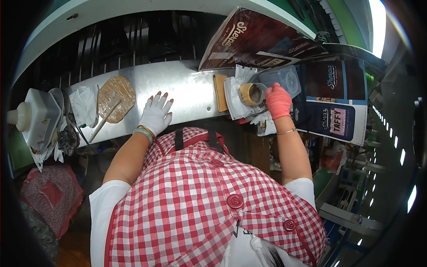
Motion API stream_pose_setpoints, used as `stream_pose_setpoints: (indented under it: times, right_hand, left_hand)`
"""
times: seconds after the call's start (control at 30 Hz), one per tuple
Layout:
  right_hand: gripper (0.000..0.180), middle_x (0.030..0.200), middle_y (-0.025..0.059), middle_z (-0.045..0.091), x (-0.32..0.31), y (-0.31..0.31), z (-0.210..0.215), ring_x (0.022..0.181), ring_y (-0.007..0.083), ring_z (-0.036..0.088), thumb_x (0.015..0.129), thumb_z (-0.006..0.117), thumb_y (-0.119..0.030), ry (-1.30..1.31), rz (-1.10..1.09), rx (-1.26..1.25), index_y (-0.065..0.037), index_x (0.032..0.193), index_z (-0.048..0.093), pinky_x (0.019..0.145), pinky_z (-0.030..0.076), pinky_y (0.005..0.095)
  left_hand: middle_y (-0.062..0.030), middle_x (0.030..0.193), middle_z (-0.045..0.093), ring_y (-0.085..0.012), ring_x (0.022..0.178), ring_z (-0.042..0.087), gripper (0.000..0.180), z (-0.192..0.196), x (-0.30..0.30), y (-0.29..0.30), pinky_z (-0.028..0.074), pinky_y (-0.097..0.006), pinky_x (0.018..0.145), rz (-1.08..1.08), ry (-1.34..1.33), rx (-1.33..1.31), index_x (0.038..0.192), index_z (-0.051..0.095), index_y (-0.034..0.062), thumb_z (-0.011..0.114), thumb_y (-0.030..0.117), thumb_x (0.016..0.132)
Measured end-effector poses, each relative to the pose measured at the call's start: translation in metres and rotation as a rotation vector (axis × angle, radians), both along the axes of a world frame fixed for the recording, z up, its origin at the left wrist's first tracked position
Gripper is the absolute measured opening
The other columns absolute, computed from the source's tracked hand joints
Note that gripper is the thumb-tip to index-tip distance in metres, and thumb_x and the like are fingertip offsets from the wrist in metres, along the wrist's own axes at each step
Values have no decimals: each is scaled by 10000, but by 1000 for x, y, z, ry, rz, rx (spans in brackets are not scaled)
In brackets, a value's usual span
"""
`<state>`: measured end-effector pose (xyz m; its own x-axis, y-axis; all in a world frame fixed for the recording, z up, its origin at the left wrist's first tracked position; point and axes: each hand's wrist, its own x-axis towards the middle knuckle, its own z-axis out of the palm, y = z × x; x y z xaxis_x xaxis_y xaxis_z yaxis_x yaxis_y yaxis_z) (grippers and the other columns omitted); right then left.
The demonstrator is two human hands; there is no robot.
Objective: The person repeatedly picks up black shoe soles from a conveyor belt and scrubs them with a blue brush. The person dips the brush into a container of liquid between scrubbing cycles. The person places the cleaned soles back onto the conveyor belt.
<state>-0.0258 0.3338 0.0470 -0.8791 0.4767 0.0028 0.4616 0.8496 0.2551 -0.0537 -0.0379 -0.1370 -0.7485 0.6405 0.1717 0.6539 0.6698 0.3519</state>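
Head | one left hand (155, 115) flat | one right hand (278, 100) at one tape roll (250, 94)

- Long metal counter (187, 86), centre frame: brushed, dull sheen.
- White knit cloth glove on left hand (155, 115): matt.
- Pink cloth glove on right hand (278, 100): matt.
- Clear plastic box (284, 79), upper right: glossy.
- Brown tape roll (250, 94): smooth.

Dark maroon cartons (262, 38) (flattened) beyond metal counter (182, 84)
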Motion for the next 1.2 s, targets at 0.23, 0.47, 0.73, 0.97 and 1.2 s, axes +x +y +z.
stream_pose_setpoints:
  times: [0.23, 0.47, 0.73, 0.97, 1.2]
  right_hand:
    - [264, 902, 191, 647, 4, 6, 2, 832, 393, 613, 897, 436, -278, 147, 65, -99, -75, 988, 578, 727, 488, 476]
    - [264, 969, 183, 639, 19, 18, -19, 893, 378, 602, 926, 452, -291, 267, 57, -243, -88, 1013, 595, 774, 479, 449]
    - [272, 1034, 123, 632, 30, 26, -47, 905, 349, 604, 913, 521, -295, 371, 106, -405, -100, 1084, 604, 774, 486, 415]
    - [239, 986, 111, 647, 40, 23, -46, 827, 329, 628, 907, 539, -249, 478, 278, -217, -92, 1072, 609, 713, 505, 400]
    - [218, 973, 129, 653, 48, 5, -24, 847, 316, 634, 907, 545, -224, 568, 190, -340, -69, 1039, 623, 733, 507, 380]
  left_hand:
    - [-150, 1332, 453, -331, 1267, 371, 472, 2, 0, -1, 289, -475, 1042, 3, 0, -11, 1232, 524, 88, 567, 234, 785]
    - [-150, 1317, 462, -329, 1257, 380, 458, 2, 0, 0, 301, -469, 1032, 7, 12, 1, 1210, 537, 86, 571, 225, 775]
    - [-143, 1352, 430, -318, 1285, 346, 486, 5, -2, 3, 267, -478, 1055, -12, -35, -69, 1255, 516, 99, 548, 266, 799]
    - [-147, 1345, 434, -327, 1283, 345, 487, 8, -2, 4, 271, -482, 1053, -17, -25, -76, 1253, 516, 98, 547, 264, 797]
    - [-148, 1340, 438, -329, 1276, 351, 488, 9, -1, 4, 278, -480, 1047, -7, -12, -85, 1253, 517, 96, 548, 263, 796]
